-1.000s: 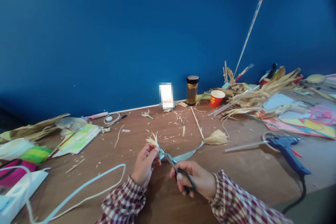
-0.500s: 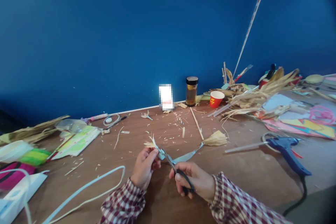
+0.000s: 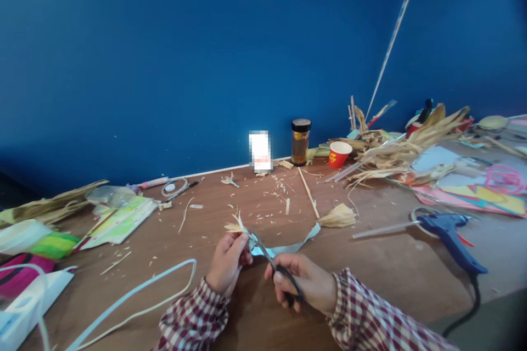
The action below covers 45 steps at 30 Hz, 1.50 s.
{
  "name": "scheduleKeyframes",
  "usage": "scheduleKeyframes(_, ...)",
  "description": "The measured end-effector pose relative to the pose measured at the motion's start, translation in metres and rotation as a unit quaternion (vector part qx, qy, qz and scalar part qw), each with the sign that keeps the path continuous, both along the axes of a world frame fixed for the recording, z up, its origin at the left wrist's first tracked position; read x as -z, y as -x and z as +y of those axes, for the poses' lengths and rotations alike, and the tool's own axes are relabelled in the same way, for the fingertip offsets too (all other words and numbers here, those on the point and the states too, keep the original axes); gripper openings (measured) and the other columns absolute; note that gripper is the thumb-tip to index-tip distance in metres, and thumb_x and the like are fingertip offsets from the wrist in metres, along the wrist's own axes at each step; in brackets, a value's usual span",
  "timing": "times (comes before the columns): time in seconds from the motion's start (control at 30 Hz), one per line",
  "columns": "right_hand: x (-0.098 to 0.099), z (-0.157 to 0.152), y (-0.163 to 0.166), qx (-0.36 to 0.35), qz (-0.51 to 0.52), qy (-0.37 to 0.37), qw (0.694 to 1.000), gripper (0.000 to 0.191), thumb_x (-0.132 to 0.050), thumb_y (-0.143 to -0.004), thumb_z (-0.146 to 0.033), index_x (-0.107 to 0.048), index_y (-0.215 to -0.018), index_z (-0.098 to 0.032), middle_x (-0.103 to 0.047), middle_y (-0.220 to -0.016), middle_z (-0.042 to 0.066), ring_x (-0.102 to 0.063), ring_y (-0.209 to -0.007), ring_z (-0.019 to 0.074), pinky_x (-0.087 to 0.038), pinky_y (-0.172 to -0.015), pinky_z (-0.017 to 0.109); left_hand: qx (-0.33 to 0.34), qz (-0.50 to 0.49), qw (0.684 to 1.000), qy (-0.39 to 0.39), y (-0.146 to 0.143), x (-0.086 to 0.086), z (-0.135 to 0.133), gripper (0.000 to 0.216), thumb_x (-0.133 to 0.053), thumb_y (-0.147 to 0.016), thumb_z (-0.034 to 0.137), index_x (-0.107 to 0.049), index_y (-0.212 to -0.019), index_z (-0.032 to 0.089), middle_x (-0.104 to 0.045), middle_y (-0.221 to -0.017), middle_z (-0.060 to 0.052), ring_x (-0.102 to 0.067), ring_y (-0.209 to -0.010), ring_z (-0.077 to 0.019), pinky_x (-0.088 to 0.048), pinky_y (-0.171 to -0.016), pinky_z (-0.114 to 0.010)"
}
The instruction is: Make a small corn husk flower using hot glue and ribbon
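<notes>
Husk piece (image 3: pixel 235 224) lowered; scissors (image 3: pixel 272 261) gripped.

On the surface (image 3: pixel 370 263), the left hand (image 3: pixel 226 263) lies just left of the right hand (image 3: pixel 307 282), the scissors (image 3: pixel 274 263) between them. The glue gun (image 3: pixel 450 233) lies to the right; the jar (image 3: pixel 301 142) and cup (image 3: pixel 340 154) stand behind, by the wall (image 3: pixel 206 55).

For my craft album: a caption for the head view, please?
Left hand pinches a husk flower while right hand works scissors.
</notes>
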State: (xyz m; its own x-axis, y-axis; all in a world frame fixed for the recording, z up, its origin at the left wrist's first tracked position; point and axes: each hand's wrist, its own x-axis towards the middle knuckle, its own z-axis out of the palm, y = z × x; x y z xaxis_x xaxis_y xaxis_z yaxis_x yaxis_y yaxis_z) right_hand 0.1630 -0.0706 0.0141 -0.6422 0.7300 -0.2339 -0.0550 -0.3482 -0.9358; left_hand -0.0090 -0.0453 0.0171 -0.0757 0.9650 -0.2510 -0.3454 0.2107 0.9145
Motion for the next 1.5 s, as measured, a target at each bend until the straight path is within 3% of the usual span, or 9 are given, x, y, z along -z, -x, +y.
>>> scheduleKeyframes(0.63,0.0061,-0.0012,0.0035,-0.010,0.052,0.002,0.999,0.049,-0.058,-0.070,-0.055,-0.049,-0.092,-0.012,-0.056,-0.062,0.001,-0.052,-0.051,0.0081,-0.041,-0.038,0.014,0.012,-0.036,0.999,0.015,0.0008,0.0018,-0.0010,0.027,-0.070,-0.060,0.032,-0.054,-0.071,0.014,-0.056,-0.051,0.003,-0.052,-0.044,-0.0081,-0.042,-0.044,-0.020)
scheduleKeyframes(0.97,0.0035,-0.0011,0.0036,-0.002,0.003,-0.001,1.000,0.049,-0.058,-0.067,-0.057,-0.051,-0.089,-0.012,-0.055,-0.055,-0.002,-0.048,-0.042,0.0059,-0.034,-0.034,0.013,0.008,-0.086,0.996,0.028,0.0029,0.0001,-0.0008,0.026,-0.067,-0.062,0.023,-0.053,-0.082,0.015,-0.053,-0.054,0.005,-0.049,-0.043,-0.0074,-0.042,-0.043,-0.020)
scheduleKeyframes(1.23,0.0028,-0.0011,0.0036,-0.010,-0.006,-0.005,1.000,0.051,-0.057,-0.067,-0.058,-0.051,-0.089,-0.012,-0.055,-0.056,-0.002,-0.047,-0.041,0.0060,-0.034,-0.034,0.014,0.008,-0.072,0.997,0.026,0.0039,0.0007,0.0005,0.026,-0.069,-0.061,0.025,-0.053,-0.079,0.016,-0.049,-0.059,0.006,-0.045,-0.045,-0.0048,-0.039,-0.043,-0.018)
scheduleKeyframes(1.5,-0.0015,-0.0019,0.0030,-0.001,-0.010,-0.003,1.000,0.051,-0.058,-0.066,-0.059,-0.052,-0.087,-0.013,-0.054,-0.054,-0.002,-0.046,-0.041,0.0052,-0.032,-0.033,0.013,0.007,-0.037,0.999,0.024,0.0024,0.0017,0.0004,0.020,-0.066,-0.063,0.029,-0.052,-0.070,0.017,-0.043,-0.050,0.007,-0.036,-0.041,-0.0047,-0.031,-0.040,-0.017)
